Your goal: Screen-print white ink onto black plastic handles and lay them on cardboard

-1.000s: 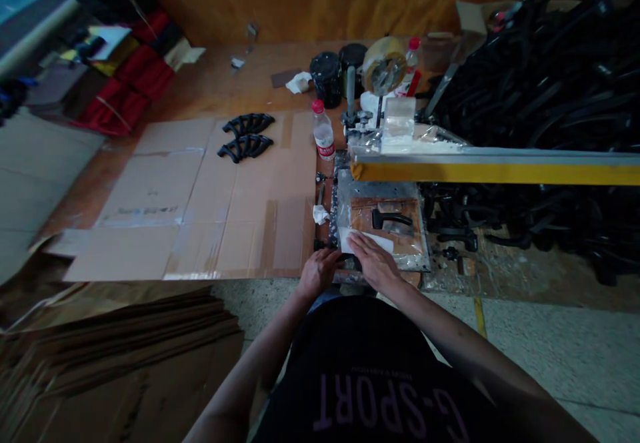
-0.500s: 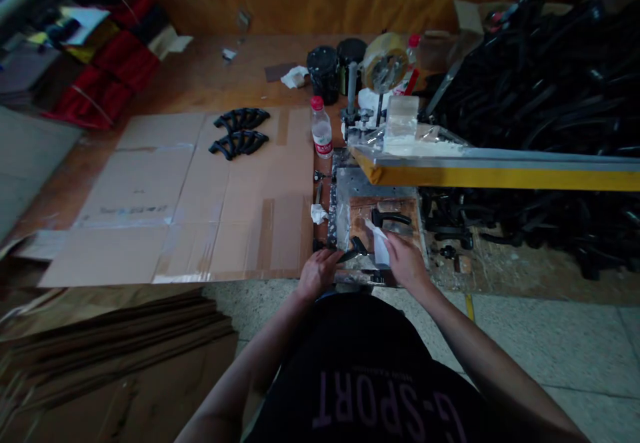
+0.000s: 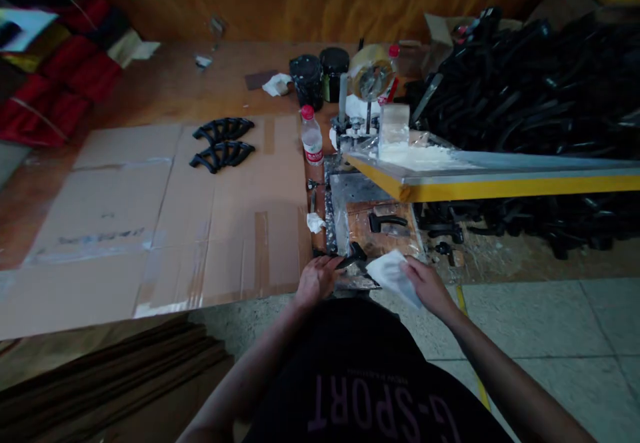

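My left hand is closed on the end of a black lever-like handle part, held over the near edge of the bench. In my right hand is a crumpled white cloth or tissue, pinched by one side and hanging just right of that part. A second black handle part lies on the brown wooden jig board, beyond both hands. Over the board's far side reaches a screen-printing frame with a yellow edge.
Black parts stand in two rows on a flat cardboard sheet at left. A red-capped bottle, dark tubs and a tape roll are behind. A large heap of black parts fills the right.
My right hand has drawn the white cloth right and toward me, off the jig board. My left hand keeps its part. The camera view has shifted somewhat.
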Available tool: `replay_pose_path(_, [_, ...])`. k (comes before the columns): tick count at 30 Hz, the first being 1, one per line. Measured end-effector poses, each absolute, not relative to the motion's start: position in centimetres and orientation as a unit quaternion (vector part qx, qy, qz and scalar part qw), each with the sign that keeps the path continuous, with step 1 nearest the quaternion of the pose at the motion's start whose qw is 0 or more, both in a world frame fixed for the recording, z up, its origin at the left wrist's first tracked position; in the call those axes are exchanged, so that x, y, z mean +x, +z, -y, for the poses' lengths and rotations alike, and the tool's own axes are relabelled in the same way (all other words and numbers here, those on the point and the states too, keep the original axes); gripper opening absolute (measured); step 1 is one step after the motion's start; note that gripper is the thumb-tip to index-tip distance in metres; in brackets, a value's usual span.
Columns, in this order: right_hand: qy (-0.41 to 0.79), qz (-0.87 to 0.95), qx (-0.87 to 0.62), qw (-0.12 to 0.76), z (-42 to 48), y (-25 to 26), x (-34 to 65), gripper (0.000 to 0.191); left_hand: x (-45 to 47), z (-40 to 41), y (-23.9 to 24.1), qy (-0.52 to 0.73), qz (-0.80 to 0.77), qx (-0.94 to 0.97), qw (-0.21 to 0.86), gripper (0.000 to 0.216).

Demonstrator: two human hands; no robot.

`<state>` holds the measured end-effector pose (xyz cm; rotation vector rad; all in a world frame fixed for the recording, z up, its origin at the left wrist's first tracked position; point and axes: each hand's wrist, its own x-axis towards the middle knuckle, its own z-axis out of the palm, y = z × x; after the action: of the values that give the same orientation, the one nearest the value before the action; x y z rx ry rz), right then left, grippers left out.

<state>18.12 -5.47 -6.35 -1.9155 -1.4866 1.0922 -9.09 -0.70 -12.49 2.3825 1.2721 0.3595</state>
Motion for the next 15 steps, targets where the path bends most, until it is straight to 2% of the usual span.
replay_pose_path(3, [0.438, 0.353, -0.730, 0.388, 5.2, -5.8, 18.4, 0.033, -9.6, 0.1, -11.8, 0.146, -0.441, 0.859, 0.215, 0.029])
replay_pose_path(5, [0.477, 0.248, -0.712, 0.452, 5.2, -5.6, 18.2, 0.037, -9.8, -0.4, -11.2, 0.162, -0.431, 0.858, 0.227, 0.028])
replay_pose_path(9, [0.541, 0.150, -0.654, 0.506, 5.7, -5.2, 18.7, 0.049, -8.6, -1.7, -9.8, 0.188, -0.411, 0.848, 0.278, 0.027])
replay_pose_path(15, [0.558, 0.119, -0.614, 0.545, 4.5, -4.6, 23.8, 0.043, -1.0, -3.0, -8.5, 0.224, -0.390, 0.830, 0.328, 0.029])
